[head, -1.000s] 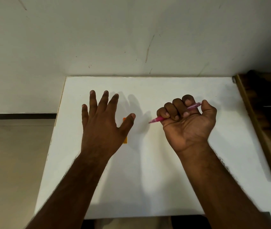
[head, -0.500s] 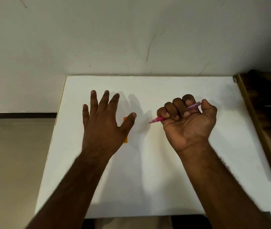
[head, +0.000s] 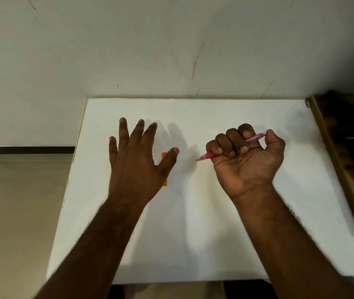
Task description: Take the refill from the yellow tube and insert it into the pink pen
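My right hand (head: pixel 246 160) is curled in a fist round the pink pen (head: pixel 208 156), palm turned up, with the pen's tip pointing left and its pale rear end sticking out by the thumb. My left hand (head: pixel 136 160) hovers flat with fingers spread above the white table (head: pixel 193 223). Under its thumb lies an orange-yellow tube (head: pixel 164 182), mostly hidden, with only its two ends showing. No refill is visible.
A white wall rises behind the table. A dark wooden piece of furniture (head: pixel 344 147) stands against the table's right edge. Beige floor lies beyond the left edge.
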Action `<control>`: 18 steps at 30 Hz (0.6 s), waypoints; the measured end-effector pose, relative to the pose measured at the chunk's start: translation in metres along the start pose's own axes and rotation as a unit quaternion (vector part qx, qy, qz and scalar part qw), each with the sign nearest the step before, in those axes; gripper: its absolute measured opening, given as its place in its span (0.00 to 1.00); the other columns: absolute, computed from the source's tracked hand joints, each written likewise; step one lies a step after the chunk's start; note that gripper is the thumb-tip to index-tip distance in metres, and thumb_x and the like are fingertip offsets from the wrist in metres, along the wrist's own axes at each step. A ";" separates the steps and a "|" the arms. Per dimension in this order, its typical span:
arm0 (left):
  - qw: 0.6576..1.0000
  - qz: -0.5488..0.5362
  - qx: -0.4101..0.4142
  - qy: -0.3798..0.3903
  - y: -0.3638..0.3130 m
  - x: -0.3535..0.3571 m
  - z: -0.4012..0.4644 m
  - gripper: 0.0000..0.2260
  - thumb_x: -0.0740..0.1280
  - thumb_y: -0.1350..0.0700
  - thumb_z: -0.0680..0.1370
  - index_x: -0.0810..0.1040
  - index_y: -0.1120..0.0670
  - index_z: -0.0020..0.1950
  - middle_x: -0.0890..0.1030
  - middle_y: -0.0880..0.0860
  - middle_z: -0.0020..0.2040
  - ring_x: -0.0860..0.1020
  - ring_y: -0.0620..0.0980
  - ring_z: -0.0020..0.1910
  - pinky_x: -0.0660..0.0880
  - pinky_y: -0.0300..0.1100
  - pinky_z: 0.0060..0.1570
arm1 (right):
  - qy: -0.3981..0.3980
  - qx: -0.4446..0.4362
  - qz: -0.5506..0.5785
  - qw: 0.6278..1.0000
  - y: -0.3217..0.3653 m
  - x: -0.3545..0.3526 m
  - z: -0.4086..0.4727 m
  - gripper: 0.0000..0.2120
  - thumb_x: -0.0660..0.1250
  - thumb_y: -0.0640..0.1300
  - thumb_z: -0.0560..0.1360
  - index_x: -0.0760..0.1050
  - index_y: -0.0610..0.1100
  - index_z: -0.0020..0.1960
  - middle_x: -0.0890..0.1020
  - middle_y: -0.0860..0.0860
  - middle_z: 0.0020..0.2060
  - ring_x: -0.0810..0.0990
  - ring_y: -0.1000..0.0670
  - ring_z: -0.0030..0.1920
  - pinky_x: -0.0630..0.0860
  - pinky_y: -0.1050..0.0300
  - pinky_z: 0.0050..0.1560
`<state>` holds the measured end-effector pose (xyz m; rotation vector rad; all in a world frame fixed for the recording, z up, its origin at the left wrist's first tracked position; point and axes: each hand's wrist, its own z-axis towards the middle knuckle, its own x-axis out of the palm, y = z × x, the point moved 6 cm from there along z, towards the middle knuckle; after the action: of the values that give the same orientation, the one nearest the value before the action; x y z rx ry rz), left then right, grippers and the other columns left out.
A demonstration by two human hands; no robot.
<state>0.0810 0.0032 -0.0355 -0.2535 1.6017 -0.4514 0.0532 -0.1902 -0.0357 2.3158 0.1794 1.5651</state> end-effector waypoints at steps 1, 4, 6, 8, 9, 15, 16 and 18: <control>1.000 -0.001 0.000 0.000 0.000 0.000 0.000 0.37 0.53 0.30 0.75 0.61 0.49 0.79 0.58 0.51 0.82 0.41 0.52 0.82 0.45 0.60 0.77 | 0.000 0.000 -0.002 1.000 0.000 0.000 0.000 0.22 0.49 0.58 0.78 0.65 0.44 0.35 0.60 0.52 0.26 0.55 0.50 0.29 0.62 0.57 0.34; 1.000 -0.003 -0.001 0.001 0.001 0.000 0.000 0.36 0.54 0.30 0.75 0.61 0.48 0.79 0.58 0.51 0.82 0.41 0.52 0.82 0.45 0.60 0.78 | -0.001 -0.003 -0.004 1.000 0.000 0.000 0.000 0.21 0.48 0.57 0.78 0.65 0.44 0.34 0.61 0.52 0.25 0.55 0.50 0.28 0.62 0.57 0.34; 1.000 -0.004 -0.002 0.002 0.001 0.000 0.000 0.37 0.54 0.30 0.75 0.61 0.49 0.79 0.58 0.51 0.82 0.41 0.52 0.82 0.45 0.60 0.78 | -0.001 -0.005 -0.004 1.000 0.000 0.001 0.000 0.21 0.48 0.56 0.78 0.65 0.45 0.34 0.61 0.52 0.25 0.55 0.50 0.28 0.62 0.57 0.34; 1.000 -0.004 -0.002 0.003 0.001 0.000 0.000 0.36 0.54 0.31 0.75 0.62 0.48 0.79 0.58 0.51 0.82 0.41 0.52 0.82 0.45 0.60 0.77 | -0.001 -0.004 -0.004 1.000 0.000 0.001 0.000 0.21 0.48 0.57 0.78 0.65 0.45 0.34 0.61 0.52 0.25 0.55 0.50 0.28 0.62 0.57 0.34; 1.000 -0.004 -0.002 0.004 0.001 0.000 0.000 0.36 0.55 0.31 0.75 0.62 0.48 0.79 0.58 0.51 0.82 0.40 0.52 0.81 0.45 0.60 0.77 | -0.001 -0.003 -0.004 1.000 0.000 0.001 -0.001 0.22 0.48 0.57 0.78 0.64 0.44 0.34 0.60 0.52 0.25 0.55 0.50 0.29 0.62 0.57 0.33; 1.000 0.000 0.001 0.008 0.001 0.000 0.002 0.34 0.59 0.32 0.77 0.63 0.48 0.78 0.58 0.51 0.81 0.41 0.52 0.82 0.44 0.61 0.77 | -0.003 -0.004 -0.009 1.000 0.000 0.002 0.000 0.21 0.47 0.56 0.78 0.63 0.45 0.34 0.60 0.52 0.24 0.55 0.50 0.28 0.61 0.57 0.34; 1.000 -0.001 0.002 0.008 0.001 0.000 0.002 0.34 0.58 0.32 0.77 0.63 0.48 0.78 0.58 0.51 0.81 0.41 0.52 0.82 0.44 0.61 0.77 | -0.002 -0.004 -0.009 1.000 0.000 0.002 0.000 0.21 0.47 0.56 0.78 0.63 0.45 0.34 0.60 0.52 0.24 0.55 0.50 0.28 0.61 0.57 0.34; 1.000 -0.002 0.002 0.006 0.001 0.000 0.001 0.34 0.57 0.31 0.76 0.64 0.47 0.78 0.58 0.51 0.81 0.41 0.52 0.82 0.45 0.61 0.77 | 0.000 -0.002 -0.008 1.000 0.000 0.003 0.000 0.21 0.47 0.57 0.78 0.63 0.45 0.34 0.60 0.52 0.24 0.55 0.50 0.28 0.61 0.57 0.33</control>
<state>0.0824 0.0040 -0.0364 -0.2506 1.6111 -0.4602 0.0539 -0.1892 -0.0334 2.3048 0.1944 1.5558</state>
